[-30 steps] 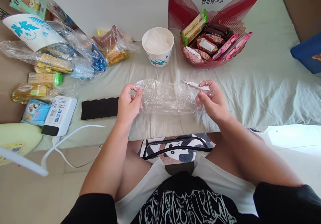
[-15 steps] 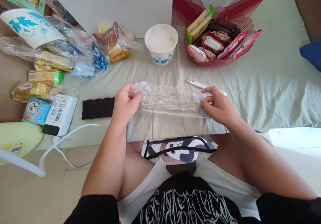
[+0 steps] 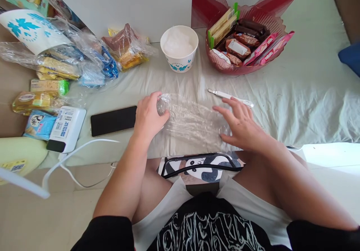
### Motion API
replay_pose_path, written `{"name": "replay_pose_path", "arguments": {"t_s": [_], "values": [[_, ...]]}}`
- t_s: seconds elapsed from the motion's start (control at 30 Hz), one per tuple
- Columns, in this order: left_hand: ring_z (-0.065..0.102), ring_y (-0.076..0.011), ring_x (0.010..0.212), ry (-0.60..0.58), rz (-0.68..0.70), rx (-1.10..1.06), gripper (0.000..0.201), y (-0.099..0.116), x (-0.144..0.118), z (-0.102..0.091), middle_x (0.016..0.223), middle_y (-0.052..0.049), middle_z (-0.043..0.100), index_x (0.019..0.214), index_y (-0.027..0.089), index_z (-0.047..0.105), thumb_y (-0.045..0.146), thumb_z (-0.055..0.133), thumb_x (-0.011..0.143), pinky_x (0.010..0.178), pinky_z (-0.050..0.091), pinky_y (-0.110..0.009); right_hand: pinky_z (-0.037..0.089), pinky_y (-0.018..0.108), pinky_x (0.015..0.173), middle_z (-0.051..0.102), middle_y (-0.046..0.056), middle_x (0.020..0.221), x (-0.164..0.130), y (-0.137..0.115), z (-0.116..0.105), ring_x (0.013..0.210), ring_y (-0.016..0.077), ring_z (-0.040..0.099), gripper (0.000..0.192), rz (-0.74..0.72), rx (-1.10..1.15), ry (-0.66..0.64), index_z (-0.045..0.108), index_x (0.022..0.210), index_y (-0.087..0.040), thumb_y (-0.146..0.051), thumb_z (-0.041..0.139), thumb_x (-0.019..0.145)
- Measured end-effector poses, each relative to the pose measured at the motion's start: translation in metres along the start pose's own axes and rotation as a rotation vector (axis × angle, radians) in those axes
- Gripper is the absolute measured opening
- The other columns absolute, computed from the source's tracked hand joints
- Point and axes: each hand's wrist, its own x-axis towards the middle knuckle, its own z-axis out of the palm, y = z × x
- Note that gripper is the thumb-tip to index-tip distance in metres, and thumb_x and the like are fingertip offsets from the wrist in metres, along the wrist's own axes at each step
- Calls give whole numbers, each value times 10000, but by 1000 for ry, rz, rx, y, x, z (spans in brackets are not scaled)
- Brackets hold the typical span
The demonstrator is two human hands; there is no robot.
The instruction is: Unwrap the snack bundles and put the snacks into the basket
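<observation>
change: we laid the clear plastic bag (image 3: 194, 121) down on the bed sheet (image 3: 295, 93) | left hand (image 3: 148, 118) and right hand (image 3: 242, 125) released, flat, palms pressing it | was pinched taut before

Probably a home bedroom, sheet-covered bed (image 3: 295, 93), snack basket (image 3: 242, 68), phone (image 3: 114, 120), tiled floor (image 3: 42, 221)

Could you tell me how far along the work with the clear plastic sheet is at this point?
The plastic sheet already lies on the cloth-covered table. In hand: the left hand presses its left end and the right hand lies flat on its right end. Left: the sheet looks wrinkled, and the pink basket of snacks, the white cup and the small knife sit untouched.
</observation>
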Motion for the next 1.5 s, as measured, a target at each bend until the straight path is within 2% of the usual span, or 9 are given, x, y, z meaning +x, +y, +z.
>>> {"name": "replay_pose_path", "arguments": {"t_s": [0.1, 0.23, 0.4, 0.6, 0.77, 0.97, 1.2, 1.37, 1.5], "values": [[653, -279, 1065, -43, 62, -108, 504, -3, 2, 2, 1021, -53, 734, 1269, 269, 605, 141, 692, 789, 990, 524, -459, 316, 743, 1187, 358, 172, 1636, -3, 0, -7, 1560, 482, 276, 758, -167, 119, -106, 445, 1520, -297, -351, 728, 819], [665, -149, 828, -199, 210, -357, 494, 2, -1, 5, 857, 30, 679, 1271, 254, 580, 111, 623, 801, 886, 561, -331, 459, 592, 1159, 569, 153, 1476, 10, -2, -10, 1412, 372, 531, 548, -90, 344, 24, 530, 1425, -250, -427, 652, 921], [677, -110, 747, -288, 417, -633, 343, 21, -11, 7, 829, 38, 654, 1160, 236, 627, 155, 639, 827, 804, 591, -282, 579, 444, 971, 687, 150, 1313, 32, -13, 2, 1119, 282, 691, 724, 13, 556, -71, 477, 1463, -182, -356, 743, 812], [721, -158, 848, -177, 514, -861, 430, 18, -10, 6, 960, 3, 701, 1178, 270, 637, 238, 796, 780, 829, 612, -337, 528, 323, 793, 697, 89, 979, 37, -19, 2, 849, 173, 651, 95, -7, 634, -61, 639, 824, -174, -261, 614, 853], [637, -260, 1302, -45, 239, -1130, 776, -1, 3, 15, 1414, -25, 611, 1303, 407, 562, 492, 939, 630, 1020, 566, -380, 477, 296, 641, 659, 19, 734, 40, -19, 2, 662, 146, 611, 145, 218, 764, 80, 601, 829, -192, -329, 613, 876], [731, -296, 1181, -595, -223, -1283, 647, 29, -1, 23, 1319, -141, 725, 1239, 243, 630, 558, 841, 714, 982, 599, -425, 516, 297, 616, 654, 8, 741, 44, -29, 5, 666, 151, 667, 154, 262, 848, 258, 568, 846, -217, -350, 619, 904], [767, -189, 736, -576, -127, -931, 307, 40, -6, 26, 835, -27, 791, 1106, 220, 680, 354, 746, 839, 637, 577, -278, 596, 399, 793, 693, 71, 995, 40, -21, 8, 939, 218, 703, 199, 57, 802, 331, 601, 822, -236, -393, 602, 945], [726, -195, 628, -551, -2, -942, 319, 30, -7, 27, 759, -22, 764, 1019, 230, 693, 509, 720, 865, 602, 580, -321, 578, 451, 907, 632, 88, 1156, 37, -14, 6, 1016, 225, 658, 362, -11, 741, 361, 607, 694, -225, -459, 579, 970], [721, -181, 658, -389, 22, -974, 284, 28, -8, 24, 766, -7, 748, 936, 244, 699, 512, 738, 851, 619, 581, -313, 590, 416, 891, 564, 102, 1306, 37, -15, 6, 1066, 228, 641, 410, 69, 871, 317, 653, 1008, -252, -650, 611, 920]]}}
